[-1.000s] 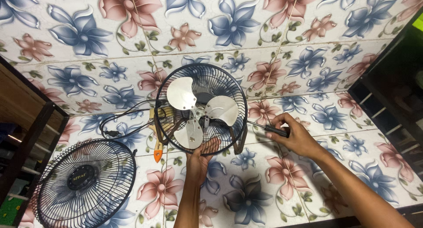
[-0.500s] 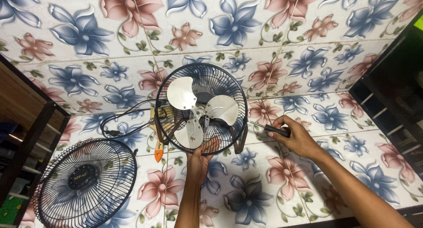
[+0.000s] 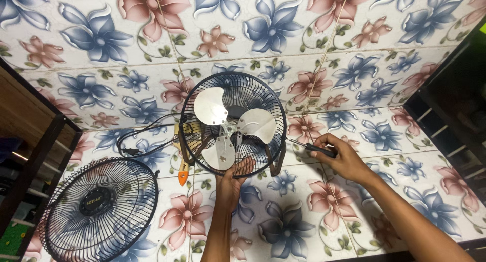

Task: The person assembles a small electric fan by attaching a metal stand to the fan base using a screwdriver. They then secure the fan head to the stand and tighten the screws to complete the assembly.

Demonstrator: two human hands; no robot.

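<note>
Fan stands upright near the middle of the tiled floor, front guard off, three metal blades exposed inside the rear cage. Left hand comes up from the near edge, palm open and fingers spread wide, cupping the lower rim of the cage; it steadies the rim rather than closing round it. Right hand lies just beside the fan's right side, fingers closed on the black handle of a screwdriver; the shaft points left toward the cage rim, tip contact not resolvable. Detached front guard lies flat toward the near left corner of the floor, well apart from both hands. Black cord loops on the floor left of the fan. Orange-handled tool lies beside the fan's left foot.
</note>
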